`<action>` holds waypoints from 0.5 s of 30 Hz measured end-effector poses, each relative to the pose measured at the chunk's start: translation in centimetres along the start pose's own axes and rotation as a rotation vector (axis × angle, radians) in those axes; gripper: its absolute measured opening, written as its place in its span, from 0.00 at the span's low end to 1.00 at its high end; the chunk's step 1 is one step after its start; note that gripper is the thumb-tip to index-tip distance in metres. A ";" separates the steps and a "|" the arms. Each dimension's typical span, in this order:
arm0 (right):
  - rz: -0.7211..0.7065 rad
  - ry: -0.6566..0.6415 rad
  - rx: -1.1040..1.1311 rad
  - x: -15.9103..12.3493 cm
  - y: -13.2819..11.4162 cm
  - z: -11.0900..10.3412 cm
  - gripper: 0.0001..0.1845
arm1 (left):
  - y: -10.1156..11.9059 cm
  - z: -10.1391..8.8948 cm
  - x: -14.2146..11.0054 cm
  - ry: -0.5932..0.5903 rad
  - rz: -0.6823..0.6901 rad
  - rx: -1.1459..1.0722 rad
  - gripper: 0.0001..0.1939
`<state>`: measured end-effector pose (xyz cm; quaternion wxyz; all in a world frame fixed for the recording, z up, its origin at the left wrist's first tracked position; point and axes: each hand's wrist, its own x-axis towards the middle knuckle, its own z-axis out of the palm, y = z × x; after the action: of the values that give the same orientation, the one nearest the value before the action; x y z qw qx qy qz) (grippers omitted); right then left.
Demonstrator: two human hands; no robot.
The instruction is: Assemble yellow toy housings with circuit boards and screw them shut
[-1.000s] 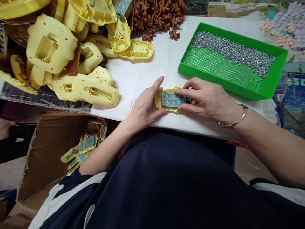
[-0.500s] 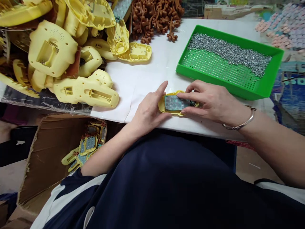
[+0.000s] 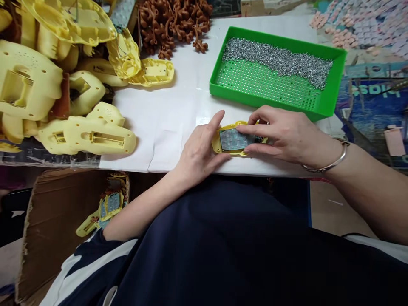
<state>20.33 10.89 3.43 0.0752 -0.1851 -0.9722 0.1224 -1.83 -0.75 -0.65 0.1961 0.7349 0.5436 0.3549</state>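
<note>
A small yellow plastic toy shell (image 3: 216,143) lies open side up near the table's front edge. Inside it sits a grey-green circuit board (image 3: 235,140). My left hand (image 3: 202,144) grips the shell's left end, thumb along the near side and fingers on the far side. From the right, my right hand (image 3: 276,134) presses its fingertips onto the board and the shell's near edge. The shell's right end is partly hidden under that hand. Just beyond stands a green perforated tray (image 3: 274,106) holding many small silver screws (image 3: 277,57).
Yellow toy housings (image 3: 86,134) are heaped at the left, with brown plastic parts (image 3: 175,23) behind. Small pink and white pieces (image 3: 366,25) lie at the far right. Below the table's left edge, a cardboard box (image 3: 57,225) holds shells with boards (image 3: 113,202).
The view has swung to the right, so tray and heap appear shifted left. Both hands keep almost the same hold on the shell and board.
</note>
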 end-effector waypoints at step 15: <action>0.029 -0.020 0.012 -0.2 0.0 -0.1 0.24 | -0.3 0.3 0.1 0.058 0.095 0.049 0.37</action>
<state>20.55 10.84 3.55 0.0648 -0.1973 -0.9694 0.1310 -1.82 -0.51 -1.02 0.1453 0.7538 0.5222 0.3714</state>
